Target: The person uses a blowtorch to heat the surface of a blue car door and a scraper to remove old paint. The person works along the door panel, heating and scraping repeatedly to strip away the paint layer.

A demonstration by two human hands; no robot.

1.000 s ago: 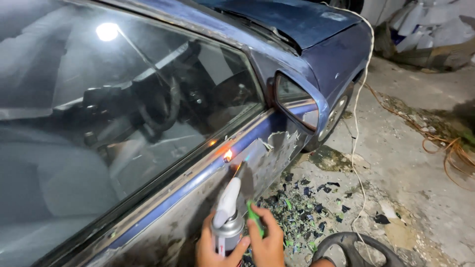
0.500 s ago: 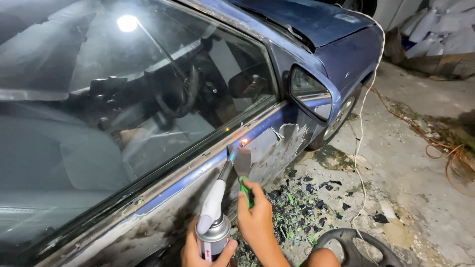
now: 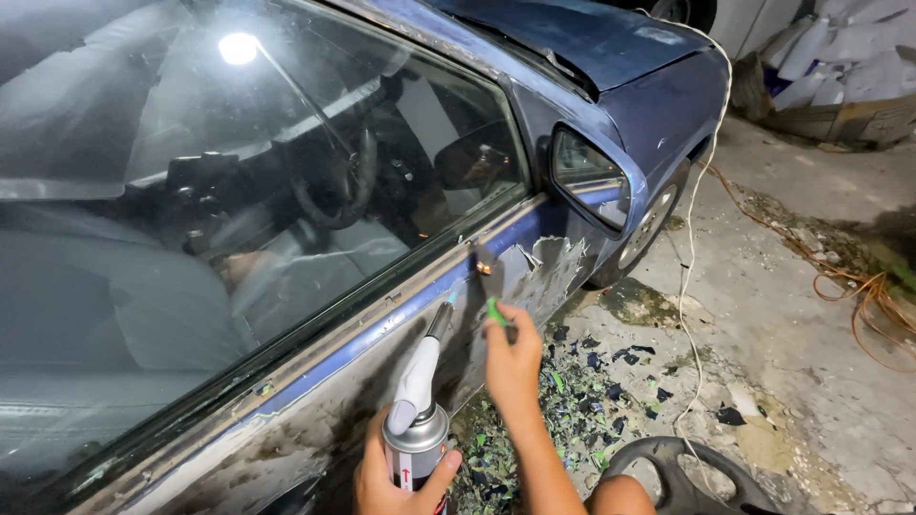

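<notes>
Head view: the left hand (image 3: pixel 393 477) grips a gas torch canister (image 3: pixel 416 448), nozzle aimed at the blue car door (image 3: pixel 382 329), while the right hand (image 3: pixel 512 358) pinches a green-handled scraper (image 3: pixel 496 313) against peeling paint (image 3: pixel 544 272). Good work likely means keeping the flame just ahead of the blade. The scraper's blade is hard to make out, and the canister's base is cut off.

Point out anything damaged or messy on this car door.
Blue paint has flaked off the door below the side mirror, baring grey patches. Paint chips litter the ground beside it.
</notes>
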